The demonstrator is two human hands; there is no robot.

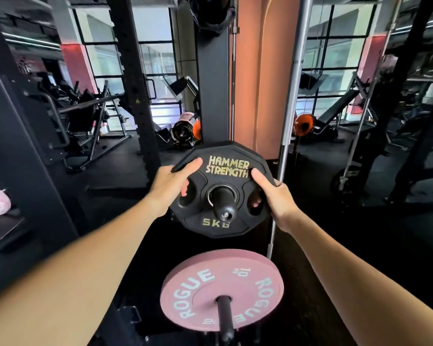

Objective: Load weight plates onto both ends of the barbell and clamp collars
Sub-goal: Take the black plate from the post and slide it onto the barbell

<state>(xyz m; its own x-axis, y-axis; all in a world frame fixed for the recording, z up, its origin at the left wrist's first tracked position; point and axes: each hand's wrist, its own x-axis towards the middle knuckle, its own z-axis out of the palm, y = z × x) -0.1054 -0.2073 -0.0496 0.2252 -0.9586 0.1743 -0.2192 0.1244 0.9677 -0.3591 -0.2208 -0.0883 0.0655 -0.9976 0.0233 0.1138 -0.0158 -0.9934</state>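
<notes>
Item: black 5 kg plate [223, 188], held between both hands on a black storage peg [223, 199] that passed through its steel-ringed centre hole. Left hand [171, 187] gripped the left rim, thumb on the face, fingertips showing through a grip slot. Right hand [273, 196] gripped the right rim likewise. Plate was twelve-sided, matte rubber, lettered "HAMMER STRENGTH" and "5KG" in gold (lettering slightly worn). Below it, a pink 10 kg bumper plate [223, 288], round and smooth, marked "ROGUE", sat on a lower peg [225, 318]. A steel barbell [289, 116] stood upright just right of the black plate.
</notes>
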